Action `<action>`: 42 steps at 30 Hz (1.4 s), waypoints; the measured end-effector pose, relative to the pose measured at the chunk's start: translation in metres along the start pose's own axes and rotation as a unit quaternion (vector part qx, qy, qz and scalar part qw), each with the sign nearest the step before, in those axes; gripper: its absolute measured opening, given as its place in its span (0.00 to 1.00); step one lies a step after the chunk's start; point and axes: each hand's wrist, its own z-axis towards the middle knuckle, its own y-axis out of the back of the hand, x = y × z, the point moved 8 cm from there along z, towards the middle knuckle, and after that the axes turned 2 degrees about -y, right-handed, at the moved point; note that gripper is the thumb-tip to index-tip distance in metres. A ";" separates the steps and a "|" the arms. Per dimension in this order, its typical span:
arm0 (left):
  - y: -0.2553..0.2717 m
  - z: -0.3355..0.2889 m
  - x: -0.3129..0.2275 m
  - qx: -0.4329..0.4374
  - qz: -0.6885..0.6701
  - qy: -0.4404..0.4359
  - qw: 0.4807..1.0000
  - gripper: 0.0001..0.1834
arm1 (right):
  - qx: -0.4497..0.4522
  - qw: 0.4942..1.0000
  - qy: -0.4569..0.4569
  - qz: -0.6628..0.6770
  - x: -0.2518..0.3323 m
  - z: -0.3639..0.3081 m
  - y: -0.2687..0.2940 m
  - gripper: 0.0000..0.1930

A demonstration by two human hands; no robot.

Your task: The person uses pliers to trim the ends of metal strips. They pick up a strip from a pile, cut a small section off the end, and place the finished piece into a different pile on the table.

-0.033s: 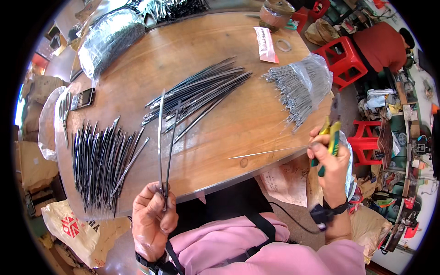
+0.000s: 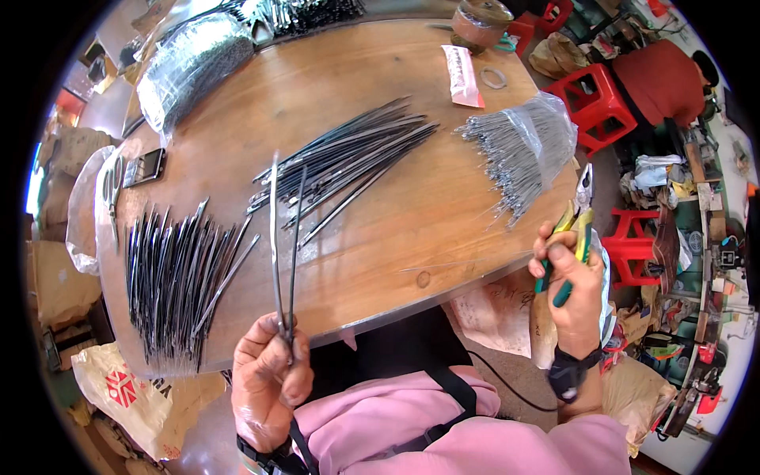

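Pinched upright in my left hand (image 2: 271,372) are two slim dark strips (image 2: 276,245), their upper ends spread apart. My right hand (image 2: 574,289) is wrapped round pliers (image 2: 584,237) with green and yellow handles, jaws pointing up and slightly apart. A thin wire (image 2: 475,260) stretches faintly leftward from near the right fingers; whether they hold it I cannot tell. A heap of dark strips (image 2: 340,170) lies mid-table, and another pile (image 2: 174,293) lies at the left. Beyond my right hand sits a bundle of thin grey wires (image 2: 507,158) partly wrapped in clear plastic.
The wooden table (image 2: 380,71) has a curved near edge. Scissors (image 2: 113,190) and a phone-like device (image 2: 145,168) lie at its left. A bagged bundle (image 2: 190,71), a jar (image 2: 480,24), a packet (image 2: 462,76) and a ring (image 2: 492,77) are farther back. Red stools (image 2: 594,103) stand right, near another person (image 2: 657,79).
The pliers' jaws have come into clear view as my right hand turned slightly. The thin wire shows more faintly. My left hand and its strips have shifted only a little.
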 end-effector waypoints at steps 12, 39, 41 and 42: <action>-0.037 0.012 0.036 0.091 0.086 0.049 0.991 0.10 | 0.163 0.969 -0.062 0.177 -0.035 -0.009 -0.072 0.09; -0.036 0.014 0.019 0.222 0.256 0.013 0.941 0.16 | 0.358 0.684 0.365 -0.520 0.003 -0.044 -0.174 0.11; -0.035 0.015 0.031 0.178 0.237 0.090 0.951 0.15 | 0.372 0.696 0.361 -0.498 0.003 -0.048 -0.177 0.13; -0.040 0.014 0.036 0.141 0.223 0.133 0.955 0.13 | 0.378 0.702 0.358 -0.486 0.003 -0.050 -0.178 0.14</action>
